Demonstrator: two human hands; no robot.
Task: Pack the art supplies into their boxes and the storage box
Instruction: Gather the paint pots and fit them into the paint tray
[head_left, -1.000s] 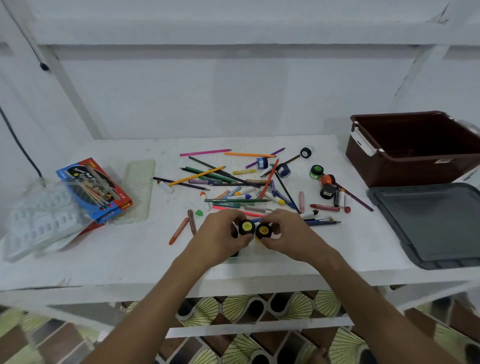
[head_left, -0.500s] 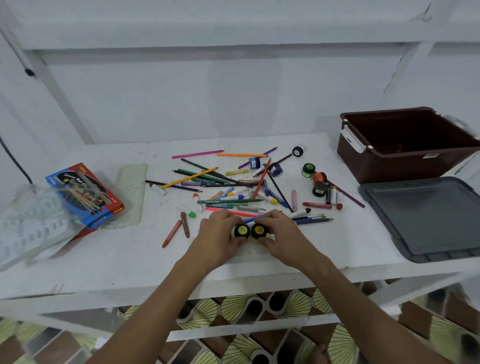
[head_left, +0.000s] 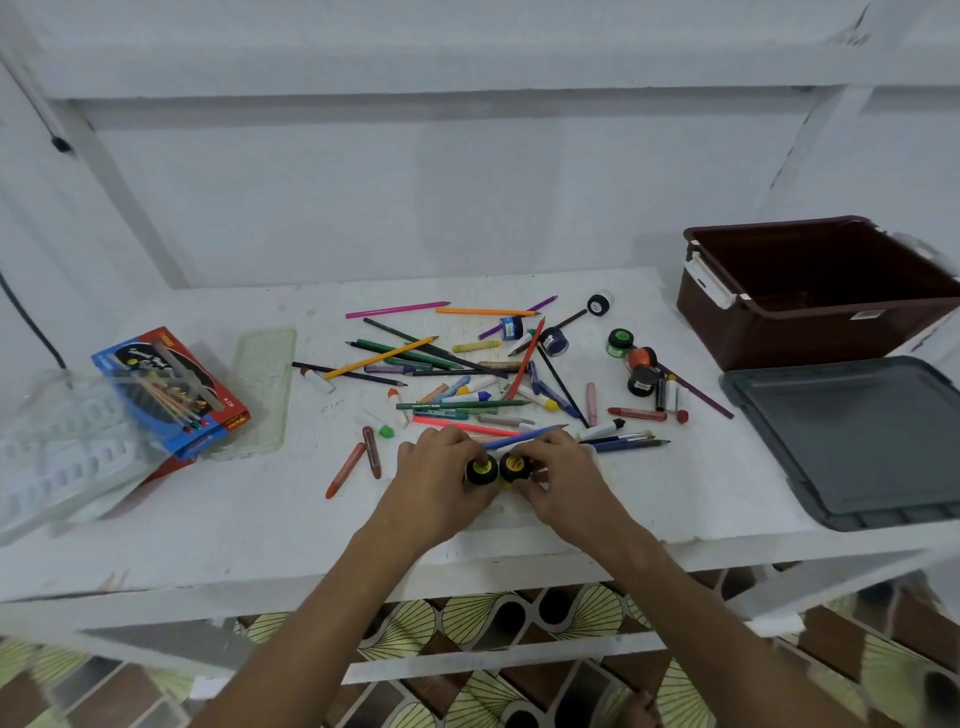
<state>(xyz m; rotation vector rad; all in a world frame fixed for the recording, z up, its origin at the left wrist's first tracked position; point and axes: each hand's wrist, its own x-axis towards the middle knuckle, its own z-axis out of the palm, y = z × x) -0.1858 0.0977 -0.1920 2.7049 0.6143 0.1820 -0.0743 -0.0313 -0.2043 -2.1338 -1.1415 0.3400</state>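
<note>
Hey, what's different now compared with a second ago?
Hardly anything: the left hand and right hand still hold the two yellow paint pots together at the table's front edge. The scattered pencils and brown storage box stayed put.

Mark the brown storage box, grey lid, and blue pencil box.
brown storage box (head_left: 779, 332), head view, front wall.
grey lid (head_left: 852, 441), head view, flat centre.
blue pencil box (head_left: 171, 384), head view, printed top face.

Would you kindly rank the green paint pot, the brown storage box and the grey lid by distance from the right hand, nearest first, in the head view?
1. green paint pot, up and to the right of the right hand, among the loose pots.
2. grey lid, flat at the table's right edge.
3. brown storage box, far right corner, behind the lid.
</note>
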